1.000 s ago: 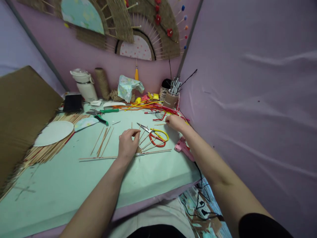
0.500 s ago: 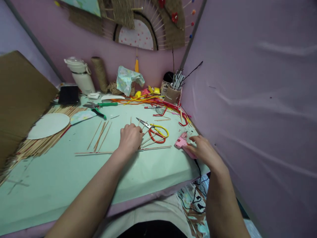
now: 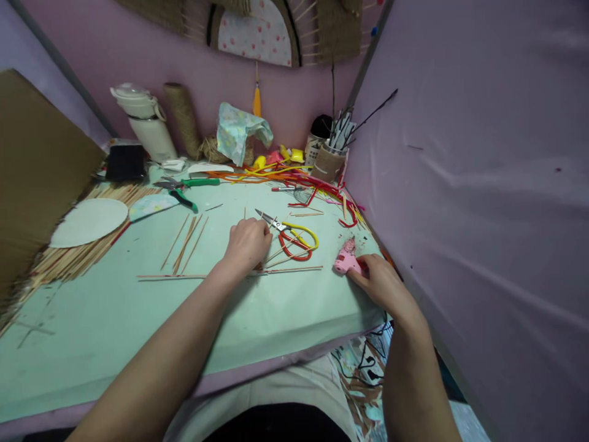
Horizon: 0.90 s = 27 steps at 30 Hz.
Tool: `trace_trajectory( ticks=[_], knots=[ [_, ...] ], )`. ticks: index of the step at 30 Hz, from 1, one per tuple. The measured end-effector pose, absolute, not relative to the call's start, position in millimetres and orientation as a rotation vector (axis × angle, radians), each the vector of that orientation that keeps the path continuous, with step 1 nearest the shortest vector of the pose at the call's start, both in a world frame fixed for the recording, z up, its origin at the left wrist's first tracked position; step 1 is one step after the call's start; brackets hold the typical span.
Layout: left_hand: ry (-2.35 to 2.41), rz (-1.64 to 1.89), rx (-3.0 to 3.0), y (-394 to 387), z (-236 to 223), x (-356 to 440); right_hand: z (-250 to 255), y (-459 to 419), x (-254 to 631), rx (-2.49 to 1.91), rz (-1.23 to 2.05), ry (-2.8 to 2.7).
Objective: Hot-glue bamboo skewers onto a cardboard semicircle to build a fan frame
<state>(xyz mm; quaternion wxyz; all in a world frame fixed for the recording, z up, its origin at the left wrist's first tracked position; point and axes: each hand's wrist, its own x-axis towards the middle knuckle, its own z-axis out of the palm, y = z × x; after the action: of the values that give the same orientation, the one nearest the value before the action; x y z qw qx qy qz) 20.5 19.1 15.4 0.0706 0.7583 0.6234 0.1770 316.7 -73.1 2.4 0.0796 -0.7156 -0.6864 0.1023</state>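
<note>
One glue gun (image 3: 348, 263), right hand (image 3: 384, 279) gripping it near the right edge of the table (image 3: 285, 310)! One scissors (image 3: 281, 228), gap between; left hand (image 3: 250, 243) curled over sticks (image 3: 297, 269), hold unclear.

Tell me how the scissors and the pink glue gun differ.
The scissors have one red and one yellow handle, while the pink glue gun has a pink body. The right hand grips the pink glue gun; neither hand holds the scissors. Both have their tips pointing away from the person.
</note>
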Motion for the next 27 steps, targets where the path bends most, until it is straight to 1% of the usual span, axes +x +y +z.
trace_trajectory(
  ticks=[4, 7, 11, 15, 17, 20, 27],
  knots=[
    [1.797, 0.848, 2.023, 17, 29, 4, 12, -79, 322, -2.099, 0.355, -1.973],
    [1.705, 1.04, 1.776, 14, 38, -7, 26, -86, 324, -2.002, 0.47, -1.856],
    [1.559, 1.191, 1.505, 8, 44, -17, 37, -94, 318, -1.795, 0.723, -1.476],
    [1.461, 1.294, 1.305, 2, 43, -21, 29, -99, 293, -1.585, 0.932, -1.109],
    [1.451, 1.323, 1.256, -2, 41, -23, 26, -101, 273, -1.564, 1.047, -1.134],
    [1.468, 1.361, 1.21, -5, 37, -24, 28, -103, 242, -1.498, 1.194, -1.311],
    [1.484, 1.433, 1.173, -6, 29, -26, 42, -97, 205, -1.583, 1.255, -1.491]
  ],
)
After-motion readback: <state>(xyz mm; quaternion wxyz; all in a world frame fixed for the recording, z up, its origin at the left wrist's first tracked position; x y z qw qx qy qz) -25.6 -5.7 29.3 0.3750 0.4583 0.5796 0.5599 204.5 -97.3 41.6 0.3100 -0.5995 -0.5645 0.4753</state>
